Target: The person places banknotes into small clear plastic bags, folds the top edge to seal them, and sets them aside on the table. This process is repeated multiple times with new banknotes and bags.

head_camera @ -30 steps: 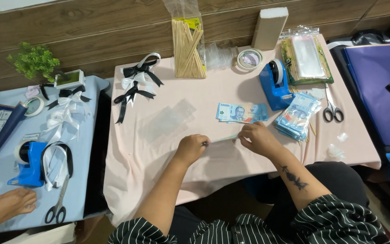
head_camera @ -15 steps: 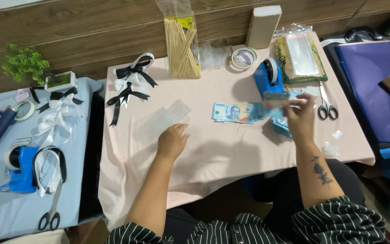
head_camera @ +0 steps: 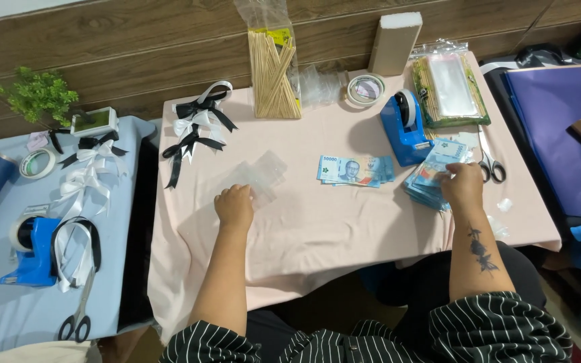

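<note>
My left hand (head_camera: pixel 235 207) rests on the pink tablecloth with its fingers curled, its knuckles touching the near edge of some clear plastic sleeves (head_camera: pixel 258 173). My right hand (head_camera: pixel 462 185) lies on a stack of blue banknotes (head_camera: pixel 430 176) at the right, fingertips pinching the top note. A small fan of blue banknotes (head_camera: pixel 353 170) lies between my hands. A blue tape dispenser (head_camera: pixel 406 129) stands just behind the stack.
Scissors (head_camera: pixel 489 163) lie right of the stack. At the back are a bag of wooden sticks (head_camera: pixel 274 70), black and white ribbon bows (head_camera: pixel 195 128), a tape roll (head_camera: pixel 364 89), a white box (head_camera: pixel 395 42) and a packet of sleeves (head_camera: pixel 449 86). Purple paper (head_camera: pixel 559 128) lies at right, a blue table (head_camera: pixel 8 316) at left.
My right hand left the middle of the table, where both hands held a thin strip, and went right to the banknote stack. My left hand stayed by the clear sleeves.
</note>
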